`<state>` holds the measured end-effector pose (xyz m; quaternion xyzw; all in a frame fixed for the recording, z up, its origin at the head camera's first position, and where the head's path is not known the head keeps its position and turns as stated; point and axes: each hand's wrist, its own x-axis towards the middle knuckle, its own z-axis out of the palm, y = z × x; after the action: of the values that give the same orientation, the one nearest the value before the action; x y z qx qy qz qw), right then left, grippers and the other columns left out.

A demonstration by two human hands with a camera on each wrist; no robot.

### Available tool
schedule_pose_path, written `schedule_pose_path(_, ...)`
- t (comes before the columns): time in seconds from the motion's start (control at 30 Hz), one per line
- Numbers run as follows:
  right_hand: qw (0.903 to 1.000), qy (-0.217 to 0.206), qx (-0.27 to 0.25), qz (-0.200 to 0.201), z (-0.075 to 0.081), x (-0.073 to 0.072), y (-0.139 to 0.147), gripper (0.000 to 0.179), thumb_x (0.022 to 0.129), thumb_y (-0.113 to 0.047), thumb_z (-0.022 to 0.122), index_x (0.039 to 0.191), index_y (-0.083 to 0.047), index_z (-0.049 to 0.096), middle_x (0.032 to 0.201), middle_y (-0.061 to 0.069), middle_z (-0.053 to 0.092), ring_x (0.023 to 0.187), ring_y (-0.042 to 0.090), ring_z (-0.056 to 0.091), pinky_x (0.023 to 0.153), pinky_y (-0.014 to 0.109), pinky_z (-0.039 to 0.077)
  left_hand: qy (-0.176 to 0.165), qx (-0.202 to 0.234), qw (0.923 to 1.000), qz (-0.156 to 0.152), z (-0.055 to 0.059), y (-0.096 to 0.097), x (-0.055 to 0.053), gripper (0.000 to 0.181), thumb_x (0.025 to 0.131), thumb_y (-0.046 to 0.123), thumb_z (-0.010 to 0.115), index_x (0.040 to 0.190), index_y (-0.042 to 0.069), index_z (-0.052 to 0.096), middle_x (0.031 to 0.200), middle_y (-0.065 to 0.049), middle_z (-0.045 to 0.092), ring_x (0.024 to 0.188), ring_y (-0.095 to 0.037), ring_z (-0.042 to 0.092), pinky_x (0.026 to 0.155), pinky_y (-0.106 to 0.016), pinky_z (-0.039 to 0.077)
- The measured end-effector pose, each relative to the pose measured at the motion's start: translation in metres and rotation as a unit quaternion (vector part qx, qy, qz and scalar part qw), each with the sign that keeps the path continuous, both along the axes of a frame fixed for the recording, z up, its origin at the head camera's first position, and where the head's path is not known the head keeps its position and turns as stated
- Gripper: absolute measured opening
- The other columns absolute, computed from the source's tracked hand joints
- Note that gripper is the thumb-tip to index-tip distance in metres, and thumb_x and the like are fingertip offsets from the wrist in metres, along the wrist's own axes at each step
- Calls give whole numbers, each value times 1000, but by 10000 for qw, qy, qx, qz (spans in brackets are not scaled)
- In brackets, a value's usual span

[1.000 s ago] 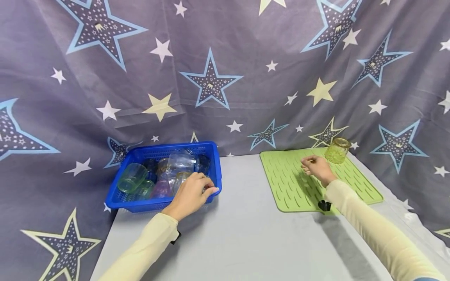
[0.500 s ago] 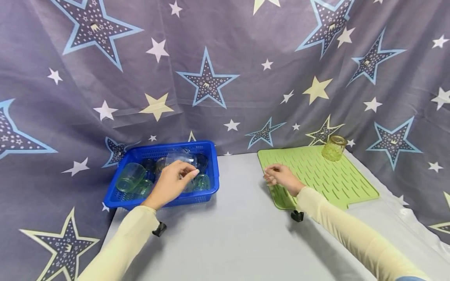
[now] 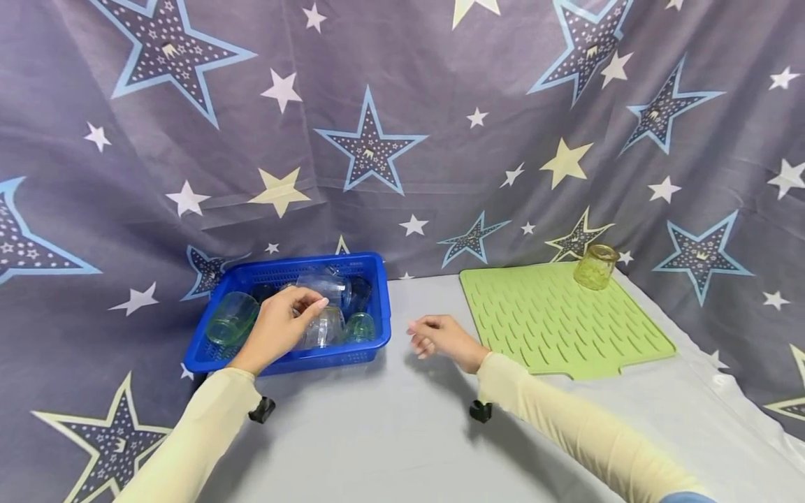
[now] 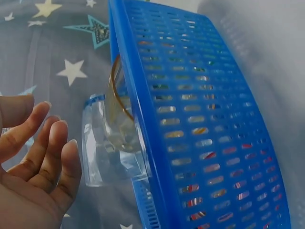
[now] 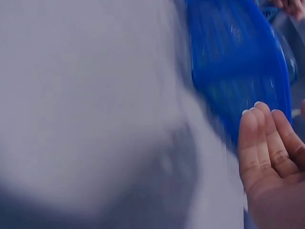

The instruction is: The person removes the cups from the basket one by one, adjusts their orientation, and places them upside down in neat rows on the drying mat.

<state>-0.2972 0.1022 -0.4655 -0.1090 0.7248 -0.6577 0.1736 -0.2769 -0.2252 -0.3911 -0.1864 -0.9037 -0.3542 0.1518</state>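
Observation:
My left hand point(image 3: 279, 326) hovers over the blue plastic basket point(image 3: 381, 300), fingers loosely bent and holding nothing. In the left wrist view a clear glass with a gold-brown rim point(image 4: 119, 114) shows beside the basket's edge, apart from the fingers. The basket holds several glasses, among them a pale green glass point(image 3: 233, 318), a clear glass point(image 3: 325, 327) and a small green glass point(image 3: 360, 327); my left hand hides some. My right hand point(image 3: 448, 340) hangs above the table between basket and mat, its fingers relaxed and nothing in them.
A light green drying mat point(image 3: 560, 314) lies on the right of the white table point(image 3: 390, 433). At its far right corner a yellow glass point(image 3: 595, 267) stands upside down. A grey star-patterned curtain point(image 3: 440, 140) hangs close behind basket and mat.
My right hand has moved left, from over the mat to near the basket. My left hand has drawn left across the basket, uncovering the small green glass. The yellow glass stays put.

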Motion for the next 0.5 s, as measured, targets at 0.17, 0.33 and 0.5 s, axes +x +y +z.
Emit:
schedule_pose_path(0.17, 9989, -123, -219, 394, -1, 8, -44, 52, 102, -42, 64, 112, 10, 66, 104, 31, 69, 76, 21, 68, 81, 45, 60, -55, -20, 9999, 124, 1, -13, 2, 25, 104, 35, 64, 110, 13, 75, 93, 0, 64, 80, -17, 59, 69, -40, 51)
schedule_pose_path(0.33, 9984, -310, -449, 168, -1, 18, -60, 50, 100, -43, 67, 97, 7, 62, 88, 21, 71, 69, 18, 65, 79, 47, 60, -136, -150, 9996, 207, 4, -21, -1, 25, 104, 34, 63, 110, 13, 75, 97, -2, 64, 80, -19, 59, 70, -40, 50)
schedule_pose_path(0.5, 9971, -416, -634, 93, 0, 22, -61, 41, 101, -40, 67, 88, -1, 59, 80, 10, 67, 65, 17, 62, 74, 43, 60, 75, -710, 9965, 435, 15, -43, -13, 23, 105, 30, 63, 108, 10, 76, 96, -6, 61, 80, -21, 56, 72, -41, 46)
